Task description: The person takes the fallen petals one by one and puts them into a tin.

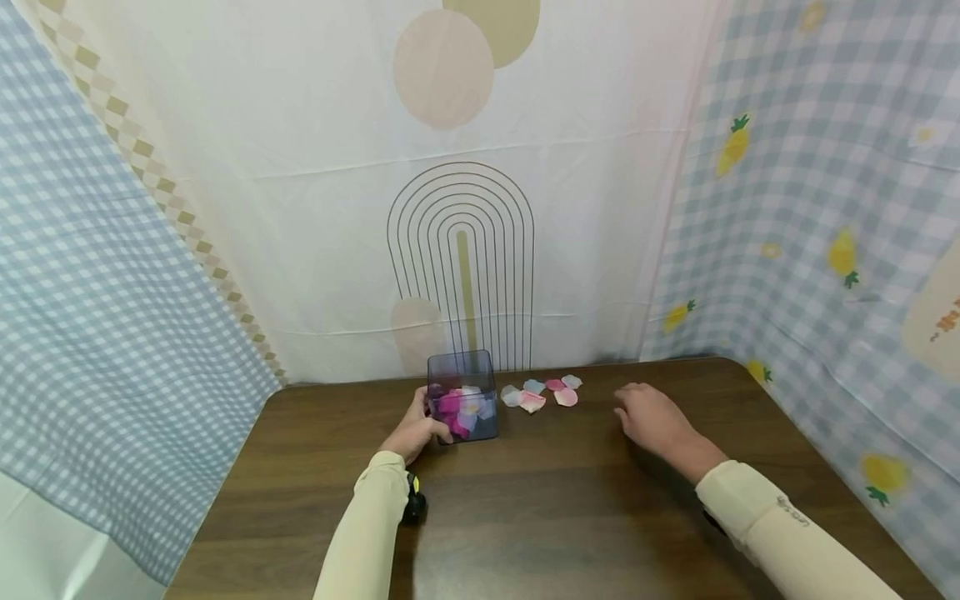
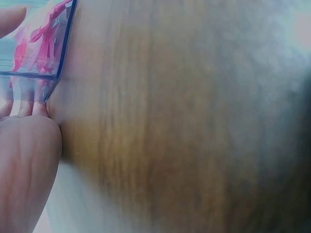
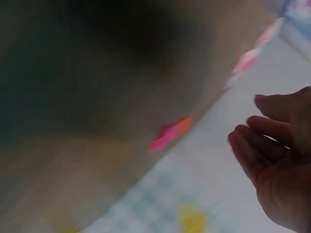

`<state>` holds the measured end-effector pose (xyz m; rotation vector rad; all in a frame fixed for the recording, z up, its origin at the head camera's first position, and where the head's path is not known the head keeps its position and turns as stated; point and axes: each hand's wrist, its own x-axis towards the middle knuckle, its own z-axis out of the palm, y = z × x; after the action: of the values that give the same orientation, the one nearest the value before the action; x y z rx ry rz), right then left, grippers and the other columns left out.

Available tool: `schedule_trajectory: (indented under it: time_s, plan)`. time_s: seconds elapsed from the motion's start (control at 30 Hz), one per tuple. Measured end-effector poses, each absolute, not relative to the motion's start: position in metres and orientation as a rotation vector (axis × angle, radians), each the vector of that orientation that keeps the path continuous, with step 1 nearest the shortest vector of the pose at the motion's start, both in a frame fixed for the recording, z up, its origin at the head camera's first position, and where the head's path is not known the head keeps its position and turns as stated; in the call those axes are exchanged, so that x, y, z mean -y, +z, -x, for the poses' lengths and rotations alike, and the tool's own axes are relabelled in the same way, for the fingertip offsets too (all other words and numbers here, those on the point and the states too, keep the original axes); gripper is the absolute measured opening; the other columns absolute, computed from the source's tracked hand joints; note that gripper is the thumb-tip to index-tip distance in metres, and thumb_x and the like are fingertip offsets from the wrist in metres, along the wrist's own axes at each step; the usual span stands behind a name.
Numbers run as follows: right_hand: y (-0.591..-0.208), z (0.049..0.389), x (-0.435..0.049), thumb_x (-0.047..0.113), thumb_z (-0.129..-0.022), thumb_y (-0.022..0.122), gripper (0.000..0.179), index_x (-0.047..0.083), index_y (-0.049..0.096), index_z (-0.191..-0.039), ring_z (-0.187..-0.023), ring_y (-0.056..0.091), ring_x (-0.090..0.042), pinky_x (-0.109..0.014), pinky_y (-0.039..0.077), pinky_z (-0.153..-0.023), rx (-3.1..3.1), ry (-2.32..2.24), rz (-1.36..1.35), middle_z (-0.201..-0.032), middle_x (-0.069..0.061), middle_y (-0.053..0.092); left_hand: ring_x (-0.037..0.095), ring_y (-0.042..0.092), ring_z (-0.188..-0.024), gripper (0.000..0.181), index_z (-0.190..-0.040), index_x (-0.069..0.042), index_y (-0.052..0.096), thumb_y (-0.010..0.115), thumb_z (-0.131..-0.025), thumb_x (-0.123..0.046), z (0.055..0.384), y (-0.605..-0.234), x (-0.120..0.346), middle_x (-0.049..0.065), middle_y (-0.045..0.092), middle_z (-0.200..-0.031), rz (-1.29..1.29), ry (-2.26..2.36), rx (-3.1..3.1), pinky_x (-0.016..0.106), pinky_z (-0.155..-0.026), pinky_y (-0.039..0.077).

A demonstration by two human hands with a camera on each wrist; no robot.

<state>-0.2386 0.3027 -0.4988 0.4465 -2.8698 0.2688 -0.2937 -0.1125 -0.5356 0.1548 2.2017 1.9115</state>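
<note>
My left hand (image 1: 412, 429) grips a see-through bluish plastic box (image 1: 457, 367) by its left side, thumb at the front. Pink, white and pale blue petals (image 1: 467, 408) lie heaped in the box. In the left wrist view the fingers show through the wall of the box. My right hand (image 1: 656, 421) is over the right part of the table, fingers loosely bent, with nothing in it. The right wrist view has a pink and orange petal piece (image 3: 170, 133) near the table edge, apart from the fingers; in the head view the hand hides it.
Several loose petals (image 1: 532, 400), white, pink and blue, lie on the wooden table (image 1: 525, 517) to the right of the box. A white printed cloth (image 1: 315, 250) hangs right behind the table's back edge. Checked cloths (image 1: 795, 150) hang at both sides.
</note>
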Motion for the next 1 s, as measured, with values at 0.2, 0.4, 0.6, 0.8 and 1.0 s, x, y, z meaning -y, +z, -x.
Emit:
schedule_trajectory:
  time_s: [0.2, 0.4, 0.6, 0.8, 1.0]
  plan:
    - [-0.521, 0.249, -0.343, 0.009, -0.096, 0.072, 0.012, -0.003, 0.072, -0.093, -0.083, 0.070, -0.035, -0.050, 0.060, -0.074, 3.009, 0.128, -0.399, -0.091, -0.019, 0.071, 0.034, 0.050, -0.135, 0.102, -0.154, -0.008, 0.028, 0.070, -0.063, 0.008, 0.294, -0.534, 0.115, 0.020, 0.042, -0.153, -0.164, 1.900, -2.183, 0.042, -0.112, 0.042]
    - [-0.529, 0.259, -0.358, 0.002, -0.096, 0.065, 0.012, -0.002, 0.071, -0.086, -0.072, 0.068, -0.028, -0.045, 0.058, -0.065, 3.073, 0.192, -0.342, -0.081, -0.015, 0.067, 0.033, 0.050, -0.134, 0.102, -0.154, -0.008, 0.028, 0.070, -0.062, 0.008, 0.295, -0.534, 0.117, 0.019, 0.043, -0.153, -0.162, 1.895, -2.188, 0.041, -0.111, 0.042]
    - [-0.532, 0.265, -0.365, -0.003, -0.087, 0.071, 0.005, -0.002, 0.069, -0.083, -0.074, 0.069, -0.032, -0.048, 0.059, -0.068, 3.012, 0.141, -0.345, -0.081, -0.015, 0.067, 0.031, 0.053, -0.130, 0.101, -0.153, -0.009, 0.030, 0.070, -0.062, 0.008, 0.295, -0.533, 0.115, 0.019, 0.046, -0.152, -0.170, 1.886, -2.192, 0.034, -0.103, 0.045]
    - [-0.540, 0.268, -0.370, -0.006, -0.084, 0.070, 0.003, -0.003, 0.069, -0.084, -0.076, 0.067, -0.032, -0.049, 0.059, -0.069, 2.929, 0.129, -0.354, -0.080, -0.013, 0.064, 0.032, 0.053, -0.130, 0.102, -0.154, -0.009, 0.029, 0.069, -0.062, 0.008, 0.296, -0.533, 0.113, 0.020, 0.046, -0.152, -0.180, 1.895, -2.189, 0.036, -0.105, 0.045]
    - [-0.537, 0.271, -0.370, -0.005, -0.090, 0.063, 0.009, -0.001, 0.072, -0.088, -0.077, 0.068, -0.034, -0.053, 0.058, -0.071, 2.902, 0.252, -0.339, -0.081, -0.014, 0.068, 0.032, 0.053, -0.132, 0.102, -0.154, -0.008, 0.029, 0.069, -0.062, 0.009, 0.294, -0.532, 0.115, 0.020, 0.046, -0.153, -0.173, 1.891, -2.193, 0.039, -0.109, 0.044]
